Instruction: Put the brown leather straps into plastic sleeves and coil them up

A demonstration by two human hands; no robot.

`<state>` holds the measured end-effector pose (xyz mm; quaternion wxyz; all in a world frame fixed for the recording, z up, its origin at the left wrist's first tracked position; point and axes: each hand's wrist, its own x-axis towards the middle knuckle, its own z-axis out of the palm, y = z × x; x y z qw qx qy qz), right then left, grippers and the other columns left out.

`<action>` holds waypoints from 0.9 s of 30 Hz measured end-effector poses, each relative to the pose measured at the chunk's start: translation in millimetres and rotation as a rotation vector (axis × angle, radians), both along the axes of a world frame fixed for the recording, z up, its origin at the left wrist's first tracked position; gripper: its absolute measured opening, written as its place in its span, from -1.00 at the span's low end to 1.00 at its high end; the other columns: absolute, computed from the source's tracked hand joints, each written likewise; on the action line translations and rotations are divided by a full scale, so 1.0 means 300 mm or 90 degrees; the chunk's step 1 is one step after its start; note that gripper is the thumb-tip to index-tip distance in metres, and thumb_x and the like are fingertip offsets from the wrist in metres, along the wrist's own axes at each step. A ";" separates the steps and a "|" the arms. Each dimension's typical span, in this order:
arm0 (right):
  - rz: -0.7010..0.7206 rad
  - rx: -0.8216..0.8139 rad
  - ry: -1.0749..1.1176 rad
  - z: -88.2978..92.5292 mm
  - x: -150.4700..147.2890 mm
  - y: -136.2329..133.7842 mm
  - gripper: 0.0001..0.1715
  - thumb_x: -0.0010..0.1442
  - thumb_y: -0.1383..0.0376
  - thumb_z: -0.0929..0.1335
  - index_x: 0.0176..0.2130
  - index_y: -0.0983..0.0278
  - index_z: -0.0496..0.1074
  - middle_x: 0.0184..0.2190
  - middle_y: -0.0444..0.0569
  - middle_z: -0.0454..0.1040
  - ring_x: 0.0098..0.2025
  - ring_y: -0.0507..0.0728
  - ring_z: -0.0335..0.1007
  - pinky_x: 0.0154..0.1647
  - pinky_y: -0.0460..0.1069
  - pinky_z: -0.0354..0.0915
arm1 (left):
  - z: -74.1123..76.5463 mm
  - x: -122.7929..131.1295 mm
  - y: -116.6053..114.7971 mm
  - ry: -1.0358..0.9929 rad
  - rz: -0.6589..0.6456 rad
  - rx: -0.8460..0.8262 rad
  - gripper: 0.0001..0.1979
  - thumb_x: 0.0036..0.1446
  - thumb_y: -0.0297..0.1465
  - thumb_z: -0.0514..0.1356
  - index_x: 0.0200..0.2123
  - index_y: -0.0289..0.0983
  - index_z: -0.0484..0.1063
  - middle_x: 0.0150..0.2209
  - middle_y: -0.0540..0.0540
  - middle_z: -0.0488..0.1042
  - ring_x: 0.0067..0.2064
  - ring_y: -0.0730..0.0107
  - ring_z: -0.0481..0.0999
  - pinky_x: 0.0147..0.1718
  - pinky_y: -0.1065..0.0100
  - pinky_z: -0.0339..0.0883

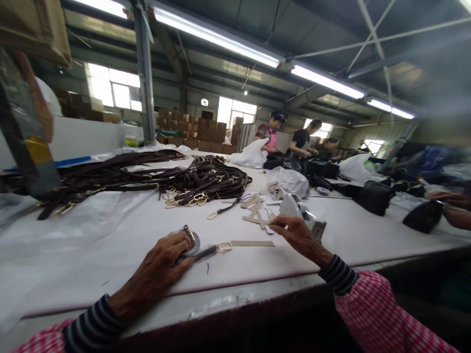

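Observation:
My left hand point(162, 260) is closed around a coiled strap point(193, 245) wrapped in clear film and presses it on the white table. The strap's free end runs to the right and finishes in a gold buckle point(224, 247). A flat beige card strip point(253, 243) lies beside that buckle. Thumb and fingers of my right hand point(296, 235) are pinched together over the edge of the loose card strips point(255, 211); what is between the fingertips, if anything, I cannot make out. Just behind this hand stands a grey tape dispenser point(292, 206), partly covered by it.
A heap of dark brown straps point(206, 179) with gold buckles spreads across the table's left and middle. Clear plastic point(290, 181) lies behind the dispenser. Black bags point(373, 196) stand at right, near another person's hand point(456, 198). Several co-workers are at the far side.

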<state>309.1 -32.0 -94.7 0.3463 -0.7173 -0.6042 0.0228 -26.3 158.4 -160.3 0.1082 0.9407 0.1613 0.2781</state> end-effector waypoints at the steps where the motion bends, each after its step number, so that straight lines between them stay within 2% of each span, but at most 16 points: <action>1: -0.023 -0.013 -0.004 -0.007 0.027 -0.013 -0.75 0.28 0.21 0.35 -0.30 0.28 0.59 -0.34 -0.04 0.57 -0.26 0.15 0.44 -0.20 0.02 0.26 | -0.011 -0.003 0.005 -0.007 0.008 0.017 -0.90 0.30 -0.36 0.15 -0.29 -0.21 0.42 -0.16 -0.10 0.51 -0.11 0.20 0.50 -0.09 0.25 0.36; 6: -0.084 -0.066 -0.041 -0.059 0.092 -0.008 -0.76 0.26 0.27 0.33 -0.33 0.32 0.57 -0.37 -0.02 0.57 -0.29 0.15 0.46 -0.22 0.01 0.29 | -0.049 -0.018 0.019 -0.032 0.031 0.095 -0.74 0.30 -0.23 0.19 0.01 -0.15 0.46 0.07 -0.14 0.52 0.07 0.08 0.50 0.05 0.23 0.36; 10: -0.092 -0.068 -0.119 -0.074 0.071 0.069 -0.75 0.32 0.30 0.29 -0.22 0.29 0.56 -0.19 0.02 0.54 -0.18 0.15 0.46 -0.12 0.02 0.30 | -0.041 -0.016 0.010 -0.025 0.039 0.086 -0.79 0.32 -0.20 0.17 -0.11 -0.15 0.50 -0.03 -0.12 0.56 -0.01 0.09 0.53 -0.05 0.25 0.40; 14: -0.075 -0.103 -0.219 -0.069 0.051 0.177 -0.78 0.35 0.31 0.30 -0.09 0.27 0.52 -0.07 0.02 0.48 -0.02 0.16 0.42 0.01 0.02 0.24 | -0.026 -0.003 0.004 -0.017 0.049 0.049 -0.87 0.27 -0.28 0.19 -0.27 -0.17 0.49 -0.17 -0.09 0.56 -0.14 0.15 0.54 -0.11 0.25 0.38; 16: -0.073 -0.141 -0.263 -0.078 0.050 0.231 -0.79 0.34 0.33 0.32 -0.06 0.28 0.50 -0.04 0.04 0.48 0.04 0.19 0.39 0.01 0.02 0.23 | -0.018 0.001 0.001 -0.003 0.055 0.034 -0.88 0.25 -0.32 0.20 -0.33 -0.19 0.47 -0.22 -0.08 0.55 -0.19 0.17 0.52 -0.13 0.24 0.36; 21: -0.080 -0.232 -0.354 -0.120 0.052 0.325 -0.83 0.33 0.39 0.30 -0.22 0.33 0.51 -0.14 0.09 0.51 -0.04 0.20 0.43 -0.11 -0.01 0.24 | -0.008 0.002 -0.009 -0.011 0.054 0.019 -0.96 0.20 -0.38 0.22 -0.31 -0.18 0.47 -0.16 -0.09 0.55 -0.13 0.14 0.52 -0.10 0.23 0.34; 27: -0.036 -0.276 -0.460 -0.122 0.045 0.342 -0.78 0.33 0.43 0.26 -0.20 0.37 0.51 -0.13 0.16 0.52 -0.12 0.19 0.45 -0.13 0.01 0.24 | -0.009 0.000 -0.009 -0.023 0.037 -0.015 -0.98 0.20 -0.39 0.23 -0.28 -0.17 0.47 -0.18 -0.07 0.54 -0.15 0.15 0.51 -0.11 0.23 0.32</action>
